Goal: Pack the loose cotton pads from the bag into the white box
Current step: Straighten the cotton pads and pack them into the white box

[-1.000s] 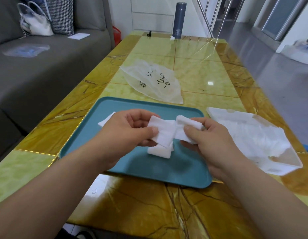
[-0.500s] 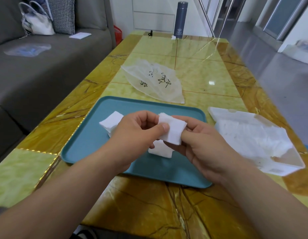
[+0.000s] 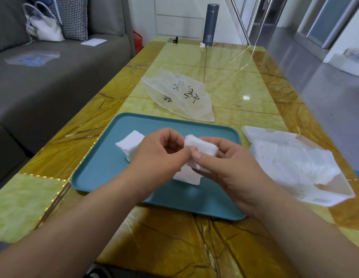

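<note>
Pinching stack of pads (image 3: 202, 151) between left hand (image 3: 160, 155) and right hand (image 3: 224, 167) above tray (image 3: 98, 173). Probably light, soft, apt to fan apart; best squeezed across flat faces. Flanked at right by open box (image 3: 323, 200), bag (image 3: 180, 97) beyond.

Marble table (image 3: 224, 63); teal tray (image 3: 98, 173); bag (image 3: 180, 97); white box (image 3: 295, 165); flask (image 3: 210, 25).

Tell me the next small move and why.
Probably carry the stack right and set it in the box. Both the left hand and right hand pinch it above the tray, and the box lies open beside the tray, with room at its near end.
</note>
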